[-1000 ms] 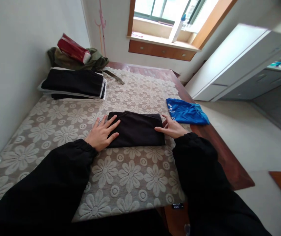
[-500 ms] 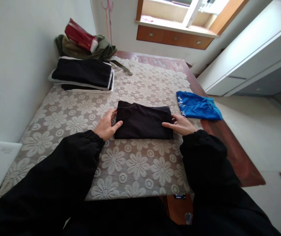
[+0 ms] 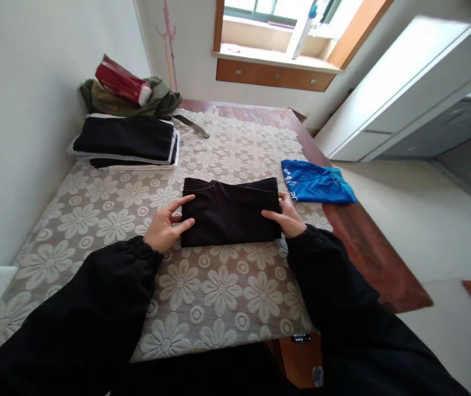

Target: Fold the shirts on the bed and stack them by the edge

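1. The folded black garment (image 3: 231,214) lies centrally on the bench (image 3: 378,269).
2. Left hand (image 3: 164,226), nine o'clock: fingers spread, hold beneath unclear; that end could slip.
3. Right hand (image 3: 289,219), three o'clock: fingers pinch its edge; uneven pull might loosen layers.

Daylight fills a wood-framed window (image 3: 277,33) above brown drawers (image 3: 256,73). A white wall (image 3: 45,66) rises left; right, a white cabinet (image 3: 396,82) borders pale floor (image 3: 384,214).

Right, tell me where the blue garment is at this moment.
In the head view, the blue garment lies right of centre by the right edge of the table, just beyond the right hand and right of the folded black garment.
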A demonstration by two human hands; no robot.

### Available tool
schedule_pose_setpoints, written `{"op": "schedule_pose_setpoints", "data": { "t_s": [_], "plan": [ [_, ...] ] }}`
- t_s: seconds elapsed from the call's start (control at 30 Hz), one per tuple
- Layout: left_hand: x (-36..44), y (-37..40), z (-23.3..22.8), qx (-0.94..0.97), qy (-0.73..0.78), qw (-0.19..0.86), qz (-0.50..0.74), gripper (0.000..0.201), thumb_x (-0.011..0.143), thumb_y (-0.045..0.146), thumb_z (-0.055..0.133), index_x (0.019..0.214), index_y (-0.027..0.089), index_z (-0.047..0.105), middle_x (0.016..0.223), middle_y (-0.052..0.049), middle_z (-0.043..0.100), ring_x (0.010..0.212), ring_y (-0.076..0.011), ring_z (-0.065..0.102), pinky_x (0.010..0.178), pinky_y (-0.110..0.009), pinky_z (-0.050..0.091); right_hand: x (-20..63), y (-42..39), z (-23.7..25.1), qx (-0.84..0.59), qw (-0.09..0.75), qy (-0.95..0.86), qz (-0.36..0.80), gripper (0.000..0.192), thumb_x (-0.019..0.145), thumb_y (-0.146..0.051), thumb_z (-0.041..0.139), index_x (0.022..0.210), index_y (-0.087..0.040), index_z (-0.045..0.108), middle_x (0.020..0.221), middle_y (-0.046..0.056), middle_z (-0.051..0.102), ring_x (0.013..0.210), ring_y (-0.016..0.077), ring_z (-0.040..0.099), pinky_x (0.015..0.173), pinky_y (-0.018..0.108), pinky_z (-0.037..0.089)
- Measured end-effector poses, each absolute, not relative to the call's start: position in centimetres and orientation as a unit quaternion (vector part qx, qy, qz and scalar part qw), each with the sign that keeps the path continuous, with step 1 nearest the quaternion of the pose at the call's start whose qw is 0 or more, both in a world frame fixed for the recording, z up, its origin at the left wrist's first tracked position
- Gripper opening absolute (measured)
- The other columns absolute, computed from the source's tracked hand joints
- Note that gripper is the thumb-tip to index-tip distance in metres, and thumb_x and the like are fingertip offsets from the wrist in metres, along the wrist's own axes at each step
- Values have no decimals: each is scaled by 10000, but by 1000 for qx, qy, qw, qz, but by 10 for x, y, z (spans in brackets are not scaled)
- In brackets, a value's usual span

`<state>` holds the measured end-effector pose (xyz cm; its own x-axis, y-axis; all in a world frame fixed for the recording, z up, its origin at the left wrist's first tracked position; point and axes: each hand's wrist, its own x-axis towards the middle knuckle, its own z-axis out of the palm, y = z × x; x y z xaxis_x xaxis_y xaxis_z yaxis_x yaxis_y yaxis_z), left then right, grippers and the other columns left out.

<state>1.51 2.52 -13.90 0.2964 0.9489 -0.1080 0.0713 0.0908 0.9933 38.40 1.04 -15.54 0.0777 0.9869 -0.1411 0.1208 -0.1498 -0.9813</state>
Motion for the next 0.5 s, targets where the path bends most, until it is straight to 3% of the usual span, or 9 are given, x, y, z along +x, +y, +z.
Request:
{"op": "schedule_pose_setpoints", "data": {
  "t_s": [0.13, 0.23, 0.3, 0.4, 0.5],
  "plan": [
    [14, 28, -140, 518, 463, 572, 436, 924, 707, 473, 967, 1526, 211, 629, 1598, -135, 610, 1251, -353, 742, 1084, -480, 646, 372, 8, -160, -553, 498, -458, 486, 893, 642, -536, 965, 1224, -352, 313, 1055, -23, 724, 1047, 294, 745, 968, 475, 626],
    [12, 33, -141, 509, 476, 602, 389, 957, 685, 485, 980, 1530, 208, 624, 1584, -148, 621, 1236, -366, 753, 1050, -488, 666, 369, 9, -161, -548, 488, -422, 533, 1022, 624, -548, 983, 1343, -368, 280, 927, -59, 729, 819, 263, 747, 845, 468, 653],
    [10, 35, -143, 515, 475, 617, 358, 963, 683, 482, 980, 1535, 212, 620, 1557, -149, 643, 1219, -369, 762, 1020, -493, 681, 371, 9, -154, -539, 485, -438, 531, 1098, 665, -570, 965, 1469, -385, 240, 919, -58, 744, 786, 261, 750, 839, 487, 663],
    [8, 36, -147, 519, 464, 629, 346, 955, 712, 479, 958, 1561, 235, 596, 1471, -131, 708, 1198, -357, 773, 1032, -513, 673, 375, 6, -131, -524, 467, -548, 454, 1046, 817, -568, 876, 1640, -403, 251, 1266, 29, 766, 1198, 309, 740, 1120, 561, 579],
    [7, 38, -151, 516, 457, 640, 340, 948, 728, 481, 940, 1572, 234, 583, 1427, -121, 735, 1201, -344, 773, 1072, -513, 648, 373, 5, -103, -501, 381, -684, 369, 792, 915, -491, 792, 1635, -356, 489, 1560, 41, 637, 1548, 316, 497, 1347, 549, 325]
  ]
}}
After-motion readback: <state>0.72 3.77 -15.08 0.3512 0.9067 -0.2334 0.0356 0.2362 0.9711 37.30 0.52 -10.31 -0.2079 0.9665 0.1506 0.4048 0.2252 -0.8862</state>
